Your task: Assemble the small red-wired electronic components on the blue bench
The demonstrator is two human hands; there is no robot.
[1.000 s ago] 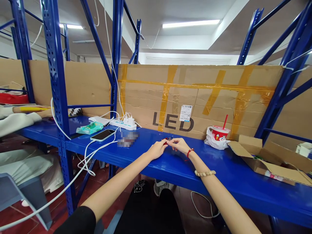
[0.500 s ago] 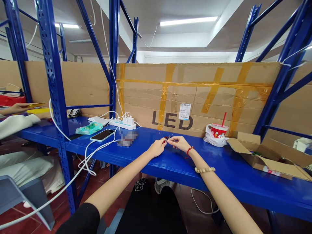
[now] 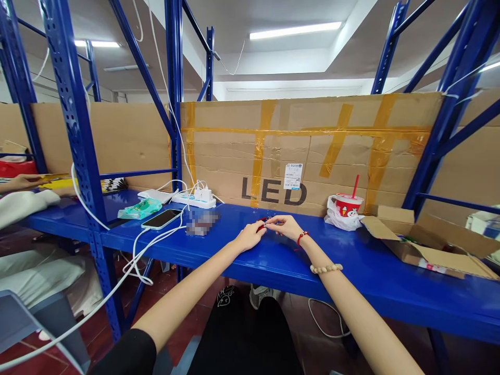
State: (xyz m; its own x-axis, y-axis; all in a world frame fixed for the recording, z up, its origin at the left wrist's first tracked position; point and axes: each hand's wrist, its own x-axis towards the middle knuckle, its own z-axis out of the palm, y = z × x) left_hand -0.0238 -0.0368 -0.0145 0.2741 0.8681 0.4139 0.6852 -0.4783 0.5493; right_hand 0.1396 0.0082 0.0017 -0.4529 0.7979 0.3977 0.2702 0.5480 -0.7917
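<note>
My left hand (image 3: 249, 237) rests low over the blue shelf top (image 3: 219, 255), its fingers closed on a small red object (image 3: 261, 226) whose kind I cannot make out. From the right, my right hand (image 3: 286, 227) meets it, thumb and fingers pinched at the same red object. Between the fingertips a tiny pale bit shows, too small to name. Just behind the fingers lie small dark and red bits, partly hidden by the hands. On my right wrist are a red string bracelet (image 3: 302, 238) and a string of pale beads (image 3: 326, 269).
Left of my hands lie a phone (image 3: 162, 219), a green packet (image 3: 139, 209), a power strip (image 3: 195, 200) and white cables. A red cup (image 3: 349, 205) in a plastic bag and an open cardboard box (image 3: 433, 250) stand right. Cardboard (image 3: 219, 151) backs the shelf. Another person's hand (image 3: 23, 182) is far left.
The view has shifted slightly. Both hands stay together at the small red object, with only a slight change in the fingers.
</note>
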